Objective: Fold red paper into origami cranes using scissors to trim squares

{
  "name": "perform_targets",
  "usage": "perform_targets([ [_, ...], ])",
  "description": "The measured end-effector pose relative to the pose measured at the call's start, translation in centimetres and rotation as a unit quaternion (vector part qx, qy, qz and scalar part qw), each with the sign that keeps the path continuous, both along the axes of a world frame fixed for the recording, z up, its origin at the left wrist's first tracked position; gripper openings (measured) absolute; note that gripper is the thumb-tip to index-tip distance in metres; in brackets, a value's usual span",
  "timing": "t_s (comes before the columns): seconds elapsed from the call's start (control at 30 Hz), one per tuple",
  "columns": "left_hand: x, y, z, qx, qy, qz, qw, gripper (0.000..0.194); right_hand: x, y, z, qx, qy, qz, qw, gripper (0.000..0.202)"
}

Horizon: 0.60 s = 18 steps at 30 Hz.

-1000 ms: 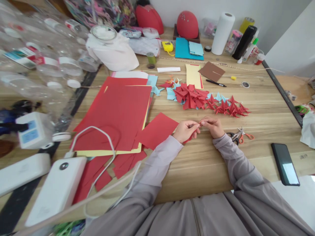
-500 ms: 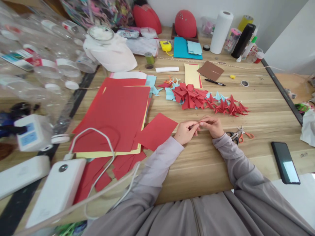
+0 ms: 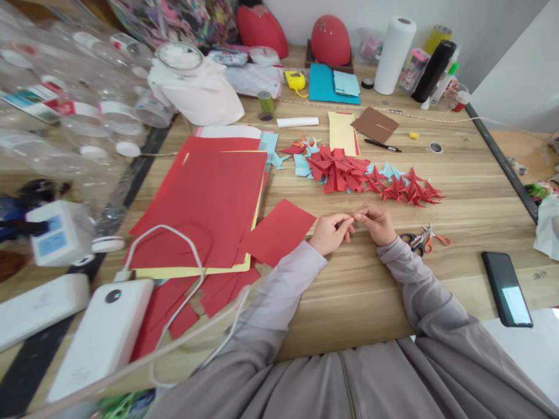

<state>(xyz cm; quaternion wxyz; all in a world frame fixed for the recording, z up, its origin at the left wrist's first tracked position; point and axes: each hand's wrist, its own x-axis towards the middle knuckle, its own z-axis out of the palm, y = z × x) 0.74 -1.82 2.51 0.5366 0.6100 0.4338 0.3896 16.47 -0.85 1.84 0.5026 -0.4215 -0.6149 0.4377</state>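
Both hands meet over the wooden table, fingertips almost touching. My left hand (image 3: 331,231) is closed in a pinch, thumb against the fingers. Facing it, my right hand (image 3: 374,224) pinches too, thumb and forefinger together. Whatever lies between the fingertips is tiny and mostly covered; I cannot make it out. A flat red paper sheet (image 3: 282,231) lies just left of my left hand. Beyond the hands is a heap of folded red paper pieces (image 3: 338,169), with spiky red folded figures (image 3: 413,187) and light blue ones (image 3: 390,171) beside it. Scissors (image 3: 423,240) rest right of my right wrist.
A stack of red paper (image 3: 205,203), a white power bank (image 3: 102,331) and its cable stand at left, near plastic bottles (image 3: 117,116). At right lies a phone (image 3: 506,289). A pen (image 3: 382,145), brown paper (image 3: 374,124) and a tape measure (image 3: 295,80) are farther back.
The view has shifted very slightly. Both hands keep the same pinched pose at the same spot, and nothing on the table has visibly moved.
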Motion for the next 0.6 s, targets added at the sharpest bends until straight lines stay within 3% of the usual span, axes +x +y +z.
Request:
perform_targets([
  [0.23, -0.1, 0.1, -0.3, 0.034, 0.023, 0.012, 0.999, 0.025, 0.3, 0.0, -0.2, -0.049, 0.019, 0.014, 0.999, 0.028],
  [0.4, -0.5, 0.3, -0.3, 0.099, 0.075, 0.013, 0.992, 0.025, 0.2, -0.1, -0.7, -0.074, 0.053, -0.017, 0.996, 0.025],
  [0.5, -0.9, 0.6, -0.4, 0.193, 0.142, 0.004, 0.971, 0.025, 0.1, -0.2, -0.9, -0.027, 0.019, -0.018, 0.999, 0.023],
  [0.6, -1.4, 0.9, -0.5, 0.301, 0.231, -0.02, 0.925, 0.027, 0.1, -0.2, -0.7, 0.043, -0.046, -0.016, 0.998, 0.017],
])
